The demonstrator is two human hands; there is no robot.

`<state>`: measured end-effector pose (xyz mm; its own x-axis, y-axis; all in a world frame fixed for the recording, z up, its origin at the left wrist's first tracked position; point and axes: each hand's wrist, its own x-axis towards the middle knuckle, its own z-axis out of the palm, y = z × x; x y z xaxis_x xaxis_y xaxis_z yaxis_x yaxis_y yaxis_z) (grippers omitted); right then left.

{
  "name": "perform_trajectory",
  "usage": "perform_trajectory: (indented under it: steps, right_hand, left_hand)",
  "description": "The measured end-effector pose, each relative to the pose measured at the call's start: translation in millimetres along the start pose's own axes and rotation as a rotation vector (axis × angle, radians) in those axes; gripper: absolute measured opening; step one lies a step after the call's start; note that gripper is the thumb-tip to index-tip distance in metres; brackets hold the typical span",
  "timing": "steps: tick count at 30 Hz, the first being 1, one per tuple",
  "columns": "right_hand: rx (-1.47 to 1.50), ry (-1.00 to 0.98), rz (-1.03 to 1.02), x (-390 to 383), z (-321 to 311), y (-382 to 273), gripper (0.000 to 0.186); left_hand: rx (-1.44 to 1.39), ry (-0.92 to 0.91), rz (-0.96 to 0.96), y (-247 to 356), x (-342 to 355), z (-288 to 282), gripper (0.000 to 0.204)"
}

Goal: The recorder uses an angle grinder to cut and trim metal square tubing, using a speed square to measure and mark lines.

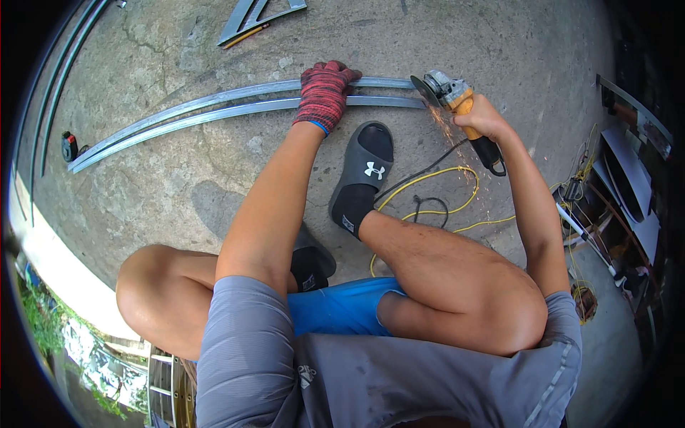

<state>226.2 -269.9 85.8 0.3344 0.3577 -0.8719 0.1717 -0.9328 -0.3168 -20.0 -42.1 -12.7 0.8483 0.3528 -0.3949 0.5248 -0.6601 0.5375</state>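
My left hand (327, 91), in a red and black knit glove, is closed over a pair of long metal strips (214, 100) lying side by side on the concrete. Bare and ungloved, my right hand (482, 118) grips a yellow and black angle grinder (462, 107) by its body. The grinder's disc (424, 90) meets the right end of the strips, and orange sparks (444, 125) spray down and to the right from there. Whether the disc has cut through either strip cannot be seen.
A yellow cord (428, 175) and a black cable loop near my sandalled foot (364, 164). A tape measure (69, 146) sits by the strips' left end. A metal square (260, 16) and a pencil (245, 36) lie ahead. More metal lengths (61, 78) rest far left; clutter lines the right.
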Motion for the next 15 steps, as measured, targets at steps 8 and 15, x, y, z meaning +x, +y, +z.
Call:
perform_trajectory:
  steps: [8, 15]
  right_hand:
    - [-0.050, 0.026, 0.023, 1.4, 0.0, -1.2, 0.033]
    - [-0.037, 0.017, 0.023, 0.3, 1.0, -7.3, 0.032]
  left_hand:
    - [-0.010, 0.009, -0.004, -0.4, 0.5, 1.7, 0.038]
    - [-0.026, 0.031, 0.003, -2.1, 0.2, 5.3, 0.036]
